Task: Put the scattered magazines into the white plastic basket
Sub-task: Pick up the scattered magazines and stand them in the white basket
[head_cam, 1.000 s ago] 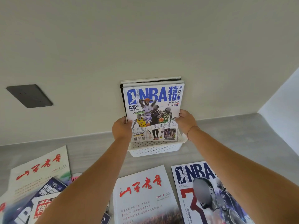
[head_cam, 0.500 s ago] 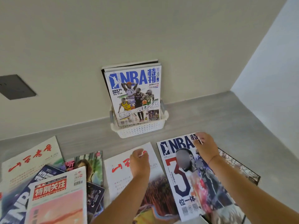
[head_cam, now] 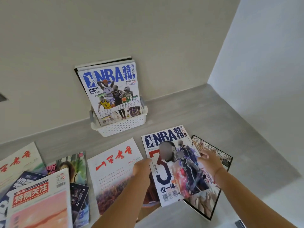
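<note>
The white plastic basket (head_cam: 121, 127) stands against the wall, with an upright NBA magazine (head_cam: 111, 89) in front of other issues inside it. Just in front of the basket, a second NBA magazine (head_cam: 164, 176) with a big "3" lies on the grey surface. My left hand (head_cam: 142, 168) is curled at its left edge. At its right edge is my right hand (head_cam: 209, 163), thumb on the cover. A white magazine with red characters (head_cam: 113, 171) lies to its left, partly under my left forearm.
A dark-framed magazine (head_cam: 213, 149) lies under the "3" issue's right side. At the left is an overlapping heap: a red-titled magazine (head_cam: 41, 199), a white one (head_cam: 16, 160), one with a woman on its cover (head_cam: 72, 163). A side wall (head_cam: 263, 63) closes the right.
Both hands let go of the magazine in the basket and came down to the floor. They now hold the side edges of the "3" NBA magazine. The view tilted down and right.
</note>
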Available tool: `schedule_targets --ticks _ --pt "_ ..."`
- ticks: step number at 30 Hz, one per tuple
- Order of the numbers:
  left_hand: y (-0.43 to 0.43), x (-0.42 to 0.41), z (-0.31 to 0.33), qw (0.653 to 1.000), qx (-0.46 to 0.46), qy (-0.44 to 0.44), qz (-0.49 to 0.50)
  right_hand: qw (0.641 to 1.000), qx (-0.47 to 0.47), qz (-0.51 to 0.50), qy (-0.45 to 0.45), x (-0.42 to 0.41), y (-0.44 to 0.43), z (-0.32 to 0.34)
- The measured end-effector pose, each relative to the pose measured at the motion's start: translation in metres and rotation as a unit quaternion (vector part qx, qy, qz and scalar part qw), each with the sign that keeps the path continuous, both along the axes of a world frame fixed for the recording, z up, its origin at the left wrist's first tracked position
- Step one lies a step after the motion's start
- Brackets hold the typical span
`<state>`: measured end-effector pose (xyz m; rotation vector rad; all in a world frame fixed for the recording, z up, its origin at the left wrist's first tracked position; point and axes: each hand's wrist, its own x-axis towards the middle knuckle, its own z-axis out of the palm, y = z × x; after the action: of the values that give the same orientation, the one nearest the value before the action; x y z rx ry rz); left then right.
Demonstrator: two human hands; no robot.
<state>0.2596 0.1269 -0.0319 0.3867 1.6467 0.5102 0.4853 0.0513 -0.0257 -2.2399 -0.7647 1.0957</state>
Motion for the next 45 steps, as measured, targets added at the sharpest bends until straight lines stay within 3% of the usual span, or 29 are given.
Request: schedule_targets --ticks 4,8,12,17,21,23,26,32,36,40,45 --pt "0.003 -0.002 0.006 0.994 0.028 -0.005 -0.103 0.998 -0.042 0.046 -0.004 0.007 0.003 0.001" --pt "-0.006 -0.008 0.006 0.978 0.074 -0.032 -0.195 0.982 -0.083 0.165 -0.047 0.011 0.005 0.004" --pt "-0.010 -0.010 0.014 0.962 0.126 -0.015 -0.240 0.993 -0.023 0.119 0.014 0.006 0.003 0.005" --pt "0.006 -0.028 0.042 0.954 0.190 -0.082 -0.216 0.982 0.031 0.031 0.184 0.006 0.015 0.014" --pt "0.025 -0.045 0.062 0.939 0.224 -0.074 -0.248 0.983 0.074 0.061 0.154 -0.001 0.033 0.022" --pt "0.033 -0.055 0.069 0.938 0.236 -0.071 -0.245 0.979 0.076 0.125 0.141 -0.005 0.043 0.026" --pt "0.045 -0.071 0.079 0.938 0.255 -0.048 -0.228 0.975 0.047 0.216 0.014 -0.014 0.058 0.038" --pt "0.099 -0.105 0.137 0.905 0.377 -0.003 -0.199 0.960 0.221 0.166 0.044 -0.038 0.128 0.112" --pt "0.153 -0.123 0.181 0.875 0.447 0.092 -0.162 0.940 0.304 0.154 0.028 -0.065 0.191 0.158" --pt "0.198 -0.134 0.188 0.868 0.467 0.158 -0.062 0.933 0.328 0.145 -0.002 -0.087 0.246 0.166" --pt "0.223 -0.140 0.151 0.881 0.431 0.196 0.000 0.948 0.293 0.125 -0.003 -0.114 0.282 0.137"
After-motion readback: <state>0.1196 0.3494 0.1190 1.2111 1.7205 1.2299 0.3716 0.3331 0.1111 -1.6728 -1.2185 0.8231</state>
